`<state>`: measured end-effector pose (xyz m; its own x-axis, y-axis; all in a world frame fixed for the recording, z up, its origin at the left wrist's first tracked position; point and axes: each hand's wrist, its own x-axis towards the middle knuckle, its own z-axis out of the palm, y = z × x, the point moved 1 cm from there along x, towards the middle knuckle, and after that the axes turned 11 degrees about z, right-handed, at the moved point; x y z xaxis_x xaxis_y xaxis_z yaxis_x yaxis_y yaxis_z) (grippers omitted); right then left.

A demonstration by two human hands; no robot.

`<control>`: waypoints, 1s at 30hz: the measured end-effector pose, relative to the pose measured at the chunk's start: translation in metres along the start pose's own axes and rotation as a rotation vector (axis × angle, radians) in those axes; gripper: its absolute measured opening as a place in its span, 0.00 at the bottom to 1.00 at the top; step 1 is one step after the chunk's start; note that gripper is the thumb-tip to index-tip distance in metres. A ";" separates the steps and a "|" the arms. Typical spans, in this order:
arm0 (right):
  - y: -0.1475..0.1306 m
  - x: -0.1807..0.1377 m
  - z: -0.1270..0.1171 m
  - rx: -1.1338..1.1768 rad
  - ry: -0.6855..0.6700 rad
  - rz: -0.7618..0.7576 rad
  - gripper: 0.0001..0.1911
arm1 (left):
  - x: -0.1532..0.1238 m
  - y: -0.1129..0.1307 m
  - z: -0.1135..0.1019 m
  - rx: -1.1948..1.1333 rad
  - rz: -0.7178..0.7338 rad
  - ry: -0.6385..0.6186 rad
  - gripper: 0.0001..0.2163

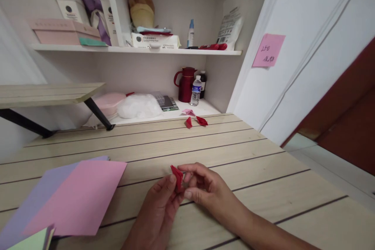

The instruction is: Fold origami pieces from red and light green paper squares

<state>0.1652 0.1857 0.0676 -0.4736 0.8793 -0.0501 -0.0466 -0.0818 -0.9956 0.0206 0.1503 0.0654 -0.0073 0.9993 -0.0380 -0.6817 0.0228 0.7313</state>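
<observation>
A small folded red paper piece [177,176] is pinched between both my hands just above the wooden table [234,156]. My left hand [159,211] grips it from below with thumb and fingers closed. My right hand [202,187] holds its right side with fingertips pressed together. Two finished red folded pieces [195,121] and a pink one [188,112] lie at the table's far edge.
Pink [79,199], purple [35,199] and green [35,240] paper sheets lie at the front left. A raised wooden stand [49,93] is at the left. Behind are a red jug [185,84], a water bottle [196,91] and cluttered shelves [137,50]. A pink note [268,50] sticks on the wall.
</observation>
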 end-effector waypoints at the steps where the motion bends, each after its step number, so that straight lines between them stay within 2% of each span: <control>1: -0.001 -0.001 0.000 -0.007 0.001 -0.007 0.23 | 0.000 -0.001 0.000 0.018 0.013 0.027 0.13; 6: -0.003 -0.002 0.002 0.111 0.010 0.066 0.15 | 0.005 -0.016 -0.004 0.178 0.136 0.048 0.12; 10: -0.007 -0.001 0.002 0.193 0.032 0.134 0.17 | 0.010 -0.026 -0.010 0.208 0.162 0.035 0.16; 18: -0.005 0.003 0.000 0.436 -0.062 0.258 0.16 | 0.012 -0.023 -0.011 0.178 0.174 0.054 0.17; 24: -0.001 0.002 -0.001 0.444 -0.082 0.270 0.16 | 0.014 -0.026 -0.014 0.179 0.186 0.047 0.23; 30: -0.001 0.001 -0.001 0.444 -0.102 0.259 0.13 | 0.011 -0.021 -0.011 0.205 0.177 0.009 0.19</control>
<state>0.1658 0.1876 0.0687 -0.6010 0.7556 -0.2607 -0.2742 -0.5012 -0.8208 0.0273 0.1606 0.0420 -0.1206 0.9879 0.0977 -0.5069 -0.1459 0.8496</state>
